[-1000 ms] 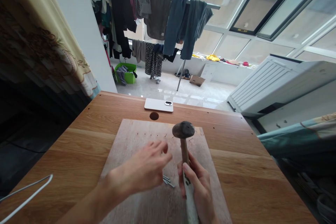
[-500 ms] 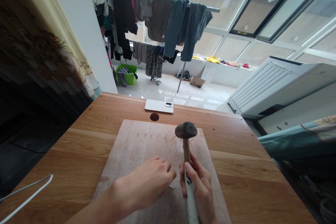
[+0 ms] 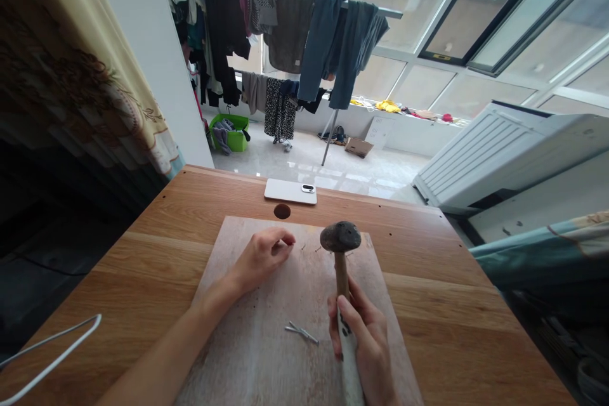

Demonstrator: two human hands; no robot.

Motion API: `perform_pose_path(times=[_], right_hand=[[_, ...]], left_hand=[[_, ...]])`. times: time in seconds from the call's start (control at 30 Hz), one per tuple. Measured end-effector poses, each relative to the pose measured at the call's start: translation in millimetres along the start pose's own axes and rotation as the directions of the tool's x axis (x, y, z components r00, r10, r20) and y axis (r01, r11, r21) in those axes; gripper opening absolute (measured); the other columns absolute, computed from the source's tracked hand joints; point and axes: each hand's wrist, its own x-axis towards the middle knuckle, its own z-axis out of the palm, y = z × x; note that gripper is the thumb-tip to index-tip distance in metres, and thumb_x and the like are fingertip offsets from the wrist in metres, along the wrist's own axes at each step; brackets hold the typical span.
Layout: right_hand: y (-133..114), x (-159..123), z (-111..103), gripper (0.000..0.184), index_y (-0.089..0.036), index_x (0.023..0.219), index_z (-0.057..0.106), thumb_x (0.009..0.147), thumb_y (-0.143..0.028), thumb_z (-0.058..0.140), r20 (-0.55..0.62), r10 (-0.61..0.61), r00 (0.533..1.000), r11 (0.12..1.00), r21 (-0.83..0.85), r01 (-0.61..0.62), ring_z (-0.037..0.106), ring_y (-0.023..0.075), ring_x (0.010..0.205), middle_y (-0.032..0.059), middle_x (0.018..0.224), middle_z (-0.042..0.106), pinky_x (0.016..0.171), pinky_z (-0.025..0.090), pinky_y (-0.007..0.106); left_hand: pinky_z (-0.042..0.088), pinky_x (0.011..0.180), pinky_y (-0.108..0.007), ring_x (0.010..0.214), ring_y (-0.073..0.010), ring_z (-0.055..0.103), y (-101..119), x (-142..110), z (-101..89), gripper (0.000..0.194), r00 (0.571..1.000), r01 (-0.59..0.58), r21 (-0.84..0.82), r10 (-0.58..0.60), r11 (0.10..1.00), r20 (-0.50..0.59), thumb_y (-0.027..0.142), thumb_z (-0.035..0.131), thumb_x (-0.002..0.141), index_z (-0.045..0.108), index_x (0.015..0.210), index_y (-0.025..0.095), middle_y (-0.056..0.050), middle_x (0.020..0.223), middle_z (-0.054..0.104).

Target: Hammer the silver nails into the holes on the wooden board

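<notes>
My right hand (image 3: 364,336) is wrapped around the handle of a hammer (image 3: 340,238), whose dark head points up over the right part of a pale wooden board (image 3: 266,355). My left hand (image 3: 264,259) rests near the board's far edge, thumb and forefinger pinched together. Whatever sits between those fingertips is too small to make out. Just right of them, a few thin nails (image 3: 318,249) stick up from the board, partly hidden by the hammer head. Several loose silver nails (image 3: 301,332) lie crossed on the board between my hands.
The board lies on a wooden table (image 3: 442,304). Beyond it are a round hole (image 3: 282,211) and a white phone (image 3: 290,191). A white cable (image 3: 57,355) loops at the left. Behind stand a laundry rack with clothes (image 3: 290,32) and a green basket (image 3: 236,139).
My left hand has moved away from the loose nails, up and left to the row near the board's far edge. The loose nails now show. My right hand keeps the hammer nearly still.
</notes>
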Motion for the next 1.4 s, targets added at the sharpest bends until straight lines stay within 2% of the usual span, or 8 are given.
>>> perform_pose_path(times=[0.07,0.23,0.47,0.63,0.77,1.0,1.23,1.4], right_hand=[[0.0,-0.5,1.5,0.045,-0.021,0.120,0.075,0.089,-0.052,0.074,-0.015,-0.005,1.000,1.000,0.003,0.005,0.048,0.0052,0.034,-0.0034,0.070,0.063,0.030,0.040,0.015],[-0.1,-0.4,-1.2,0.046,-0.022,0.126,0.072,0.090,-0.051,0.074,-0.007,-0.001,1.000,1.000,0.027,0.002,0.049,0.0053,0.034,-0.0034,0.072,0.063,0.030,0.040,0.015],[-29.8,4.5,7.4,0.048,-0.022,0.133,0.070,0.094,-0.048,0.070,0.104,0.007,0.995,1.000,-0.021,-0.005,0.048,0.0044,0.035,-0.0031,0.072,0.063,0.031,0.040,0.014],[-12.7,12.5,18.6,0.053,-0.023,0.138,0.068,0.092,-0.049,0.072,0.102,-0.006,0.995,1.000,0.017,0.004,0.049,0.0053,0.035,-0.0036,0.071,0.062,0.030,0.040,0.015],[1.8,13.1,11.7,0.054,-0.022,0.139,0.067,0.093,-0.050,0.072,0.117,0.047,0.992,0.999,-0.019,-0.046,0.050,0.0062,0.036,-0.0023,0.074,0.064,0.032,0.042,0.017],[1.3,8.5,4.3,0.054,-0.022,0.142,0.065,0.095,-0.050,0.069,0.120,0.056,0.991,0.998,-0.034,-0.052,0.052,0.0074,0.038,-0.0018,0.076,0.064,0.033,0.043,0.018],[0.3,5.9,12.2,0.053,-0.020,0.135,0.069,0.093,-0.052,0.070,0.149,0.055,0.987,0.998,-0.043,-0.049,0.051,0.0074,0.036,-0.0016,0.073,0.065,0.032,0.042,0.019],[0.0,-2.2,21.7,0.054,-0.021,0.136,0.069,0.092,-0.051,0.073,0.105,0.072,0.992,0.997,-0.012,-0.072,0.050,0.0064,0.037,-0.0024,0.073,0.063,0.034,0.040,0.018]], left_hand=[[0.055,0.073,-0.025,0.075,-0.0134,0.067,0.8,-2.0,-0.8,0.011,1.000,-0.015,0.004,0.015,1.000,-0.003,0.016,0.059,0.091,0.070,0.092,0.018,-0.002,0.089,0.074],[0.057,0.075,-0.026,0.082,-0.0156,0.070,-0.3,-0.7,-2.5,0.013,0.998,-0.068,0.037,0.069,0.997,-0.012,0.013,0.060,0.092,0.071,0.094,0.018,-0.003,0.093,0.076],[0.058,0.078,-0.027,0.083,-0.0160,0.070,-1.7,-0.8,-0.5,0.015,0.995,-0.089,0.094,0.092,0.992,-0.031,0.007,0.062,0.089,0.070,0.095,0.018,-0.003,0.093,0.075],[0.058,0.074,-0.026,0.081,-0.0151,0.070,-2.7,-0.7,-0.3,0.015,0.996,-0.066,0.065,0.069,0.996,-0.048,0.007,0.061,0.090,0.069,0.094,0.018,-0.003,0.093,0.075],[0.057,0.076,-0.026,0.081,-0.0156,0.070,-1.1,-0.3,-1.6,0.014,0.997,-0.068,0.059,0.070,0.996,-0.039,0.009,0.060,0.090,0.070,0.092,0.018,-0.003,0.090,0.075],[0.055,0.075,-0.027,0.079,-0.0159,0.068,1.0,-1.0,-3.1,0.013,0.997,-0.070,0.108,0.073,0.992,-0.017,0.010,0.061,0.090,0.070,0.091,0.019,-0.003,0.087,0.073],[0.053,0.091,-0.035,0.093,-0.0191,0.070,4.6,-0.7,-4.1,0.021,0.997,-0.068,0.179,0.074,0.982,-0.026,0.006,0.071,0.085,0.072,0.101,0.020,-0.002,0.091,0.075],[0.054,0.086,-0.032,0.087,-0.0172,0.069,5.1,-0.6,-3.5,0.023,0.998,-0.056,0.160,0.060,0.986,-0.024,0.004,0.071,0.084,0.072,0.098,0.022,0.000,0.089,0.074]])
